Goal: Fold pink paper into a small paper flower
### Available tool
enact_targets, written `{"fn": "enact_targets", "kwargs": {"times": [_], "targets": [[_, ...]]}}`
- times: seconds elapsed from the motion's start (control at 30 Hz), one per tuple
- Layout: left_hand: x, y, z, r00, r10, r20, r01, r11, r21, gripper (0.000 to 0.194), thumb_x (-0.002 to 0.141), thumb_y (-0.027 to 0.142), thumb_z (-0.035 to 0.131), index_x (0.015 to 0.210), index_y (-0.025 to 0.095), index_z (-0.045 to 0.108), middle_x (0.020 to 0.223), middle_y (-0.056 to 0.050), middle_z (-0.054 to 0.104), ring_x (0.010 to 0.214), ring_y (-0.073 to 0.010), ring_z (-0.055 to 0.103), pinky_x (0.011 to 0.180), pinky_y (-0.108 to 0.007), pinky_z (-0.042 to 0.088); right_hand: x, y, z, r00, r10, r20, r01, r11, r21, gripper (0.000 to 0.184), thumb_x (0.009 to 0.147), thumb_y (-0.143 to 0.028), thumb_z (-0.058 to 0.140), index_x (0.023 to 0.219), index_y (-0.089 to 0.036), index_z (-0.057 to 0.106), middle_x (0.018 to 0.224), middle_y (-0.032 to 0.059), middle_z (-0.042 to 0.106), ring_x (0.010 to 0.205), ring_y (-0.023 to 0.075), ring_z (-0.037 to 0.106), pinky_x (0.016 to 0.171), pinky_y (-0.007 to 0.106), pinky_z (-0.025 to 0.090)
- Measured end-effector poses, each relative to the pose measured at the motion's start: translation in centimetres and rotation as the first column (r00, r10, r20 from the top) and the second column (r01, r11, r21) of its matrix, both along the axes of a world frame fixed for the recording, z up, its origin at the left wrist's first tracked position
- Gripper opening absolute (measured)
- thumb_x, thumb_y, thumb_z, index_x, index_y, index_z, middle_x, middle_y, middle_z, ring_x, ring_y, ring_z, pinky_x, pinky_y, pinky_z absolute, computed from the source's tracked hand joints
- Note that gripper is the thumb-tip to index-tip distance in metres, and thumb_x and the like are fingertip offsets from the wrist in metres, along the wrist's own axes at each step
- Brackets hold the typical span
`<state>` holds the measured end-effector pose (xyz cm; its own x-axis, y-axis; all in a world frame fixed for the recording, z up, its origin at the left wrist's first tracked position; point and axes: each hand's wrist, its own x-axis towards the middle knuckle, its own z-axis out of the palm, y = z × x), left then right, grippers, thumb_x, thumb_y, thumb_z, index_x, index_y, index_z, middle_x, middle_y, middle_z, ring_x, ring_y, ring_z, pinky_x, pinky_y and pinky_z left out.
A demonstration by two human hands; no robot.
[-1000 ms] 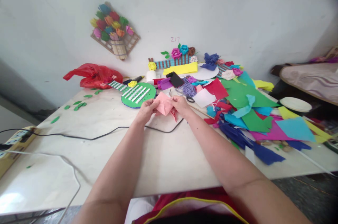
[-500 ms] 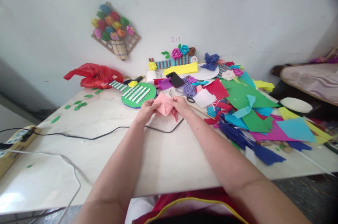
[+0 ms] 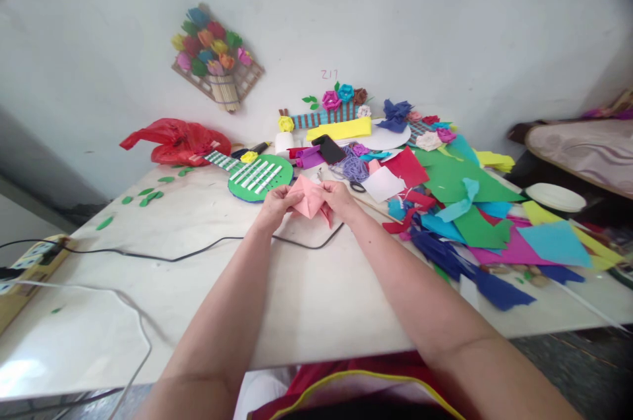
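Observation:
Between my two hands is a piece of folded pink paper (image 3: 308,198), held a little above the table with one corner pointing down toward me. My left hand (image 3: 277,204) pinches its left side, thumb on top. On its right side my right hand (image 3: 338,199) has thumb and fingers closed on the edge. A darker pink strip hangs below the paper by the right fingers. Just beyond my left hand lies a green guitar-shaped craft (image 3: 261,178) with white strips. Black-handled scissors (image 3: 357,186) rest beyond my right hand.
Coloured paper sheets (image 3: 465,176) and scraps are heaped on the right. A phone (image 3: 328,150) and purple yarn (image 3: 354,167) lie at the back. A black cable (image 3: 188,255) crosses the table (image 3: 326,301). A red plastic bag (image 3: 185,142) and green paper leaves (image 3: 151,198) sit at left.

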<state>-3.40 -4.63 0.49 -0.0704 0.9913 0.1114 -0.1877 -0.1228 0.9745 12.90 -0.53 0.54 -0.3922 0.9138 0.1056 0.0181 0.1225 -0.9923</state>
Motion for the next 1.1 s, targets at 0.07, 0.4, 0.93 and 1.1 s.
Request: {"fn": "enact_targets", "kwargs": {"times": [0.07, 0.4, 0.93, 1.1], "targets": [[0.04, -0.03, 0.05, 1.0, 0.001, 0.006, -0.001, 1.0, 0.003, 0.033, 0.051, 0.028, 0.079, 0.065, 0.014, 0.053, 0.056, 0.002, 0.057, 0.047, -0.0087, 0.051, 0.046, -0.021, 0.04, -0.02, 0.03, -0.08, 1.0, 0.001, 0.009, -0.001, 1.0, -0.001, 0.02, 0.072, -0.038, 0.058, 0.067, -0.019, 0.052, 0.042, -0.0051, 0.049, 0.029, 0.0092, 0.04, 0.025, 0.021, 0.027], [0.12, -0.11, 0.1, 1.0, -0.025, 0.017, 0.025, 1.0, 0.005, 0.031, 0.051, 0.026, 0.078, 0.066, 0.013, 0.055, 0.056, 0.002, 0.057, 0.047, -0.0083, 0.05, 0.043, -0.02, 0.037, -0.25, -0.08, 0.17, 0.999, -0.04, 0.034, 0.038, 0.998, 0.053, 0.015, 0.065, -0.031, 0.06, 0.065, -0.018, 0.053, 0.047, -0.0046, 0.05, 0.041, 0.0094, 0.044, 0.035, 0.02, 0.03], [0.17, 0.27, -0.25, 0.999, 0.024, -0.03, -0.025, 0.999, -0.027, 0.029, 0.051, 0.029, 0.079, 0.066, 0.012, 0.06, 0.058, 0.0, 0.059, 0.049, -0.0089, 0.05, 0.046, -0.02, 0.037, -0.96, -0.38, 0.03, 0.979, -0.155, 0.131, 0.123, 0.966, 0.227, 0.015, 0.064, -0.03, 0.056, 0.062, -0.016, 0.053, 0.055, -0.0033, 0.05, 0.057, 0.0114, 0.047, 0.049, 0.021, 0.033], [0.14, 0.33, -0.32, 0.998, 0.04, -0.049, -0.042, 0.999, -0.03, 0.031, 0.05, 0.029, 0.079, 0.067, 0.011, 0.061, 0.059, -0.001, 0.059, 0.05, -0.0097, 0.05, 0.047, -0.021, 0.037, -1.0, -0.49, 0.23, 0.976, -0.159, 0.152, 0.121, 0.965, 0.234, 0.016, 0.066, -0.031, 0.055, 0.064, -0.016, 0.054, 0.057, -0.0027, 0.051, 0.058, 0.0116, 0.047, 0.05, 0.021, 0.033]]}}
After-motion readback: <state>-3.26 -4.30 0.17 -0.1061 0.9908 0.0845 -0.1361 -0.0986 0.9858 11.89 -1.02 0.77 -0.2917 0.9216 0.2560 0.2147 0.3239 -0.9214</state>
